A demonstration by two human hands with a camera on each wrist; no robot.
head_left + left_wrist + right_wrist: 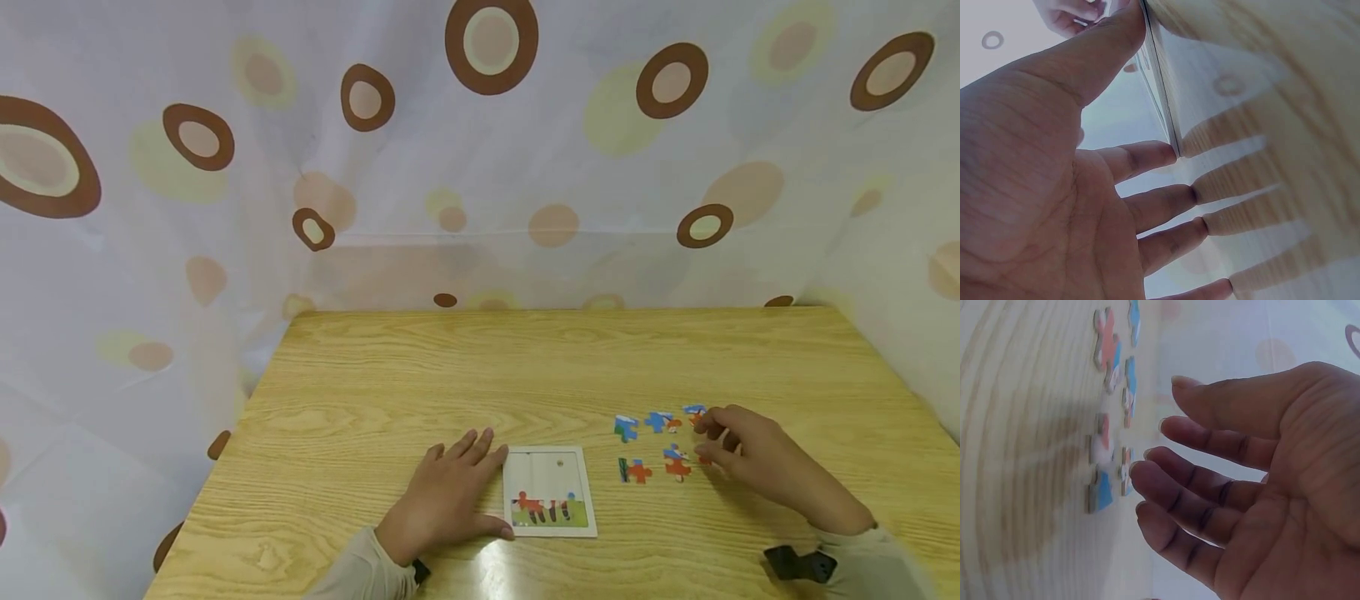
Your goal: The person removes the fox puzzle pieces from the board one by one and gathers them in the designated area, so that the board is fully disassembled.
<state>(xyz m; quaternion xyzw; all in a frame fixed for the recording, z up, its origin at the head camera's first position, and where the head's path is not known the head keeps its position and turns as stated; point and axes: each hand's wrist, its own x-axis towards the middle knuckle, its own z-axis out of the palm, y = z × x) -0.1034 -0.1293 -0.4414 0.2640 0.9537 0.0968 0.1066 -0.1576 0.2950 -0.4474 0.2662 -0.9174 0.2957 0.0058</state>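
Observation:
A white-framed puzzle board [551, 533] lies on the table, its bottom row filled with red, green and striped pieces and its upper part bare. My left hand [450, 492] rests at the board's left side, fingers spread; in the left wrist view the thumb and index finger of the left hand [1085, 169] touch the board edge [1163, 94]. My right hand [761, 458] hovers over the rightmost loose pieces, partly covering them. In the right wrist view the right hand [1235, 481] has bent, parted fingers with nothing between them, beside a red-and-blue piece [1102, 450].
Loose pieces lie in two rows right of the board, among them a blue-green piece [626, 428], a blue piece [658, 422], a red piece [639, 471] and a red-blue piece [677, 463]. A patterned sheet [420, 167] hangs behind the wooden table [360, 375].

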